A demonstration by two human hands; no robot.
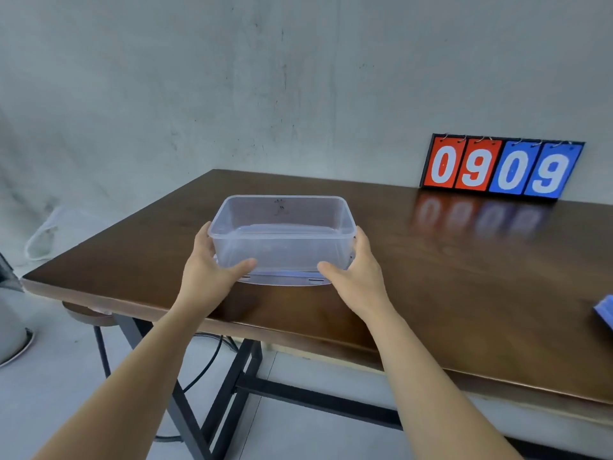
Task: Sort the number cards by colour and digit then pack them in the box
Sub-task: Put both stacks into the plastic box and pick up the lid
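Note:
A clear plastic box (pixel 282 207) stands on its lid (pixel 285 281) near the left end of the dark wooden table (pixel 431 280). My left hand (pixel 207 267) grips the box's left end, thumb across the front wall. My right hand (pixel 356 270) grips its right end the same way. The box looks empty. A flip scoreboard (pixel 501 167) leans against the wall at the back right, with two red cards and two blue cards reading 0 9 0 9. A blue card stack (pixel 605 310) shows at the right edge, mostly cut off.
The table's front edge runs diagonally just below my wrists. A stool (pixel 88 315) sits under the table's left corner. Black table legs and cables are on the floor below. A white cord (pixel 43 237) lies by the wall at left.

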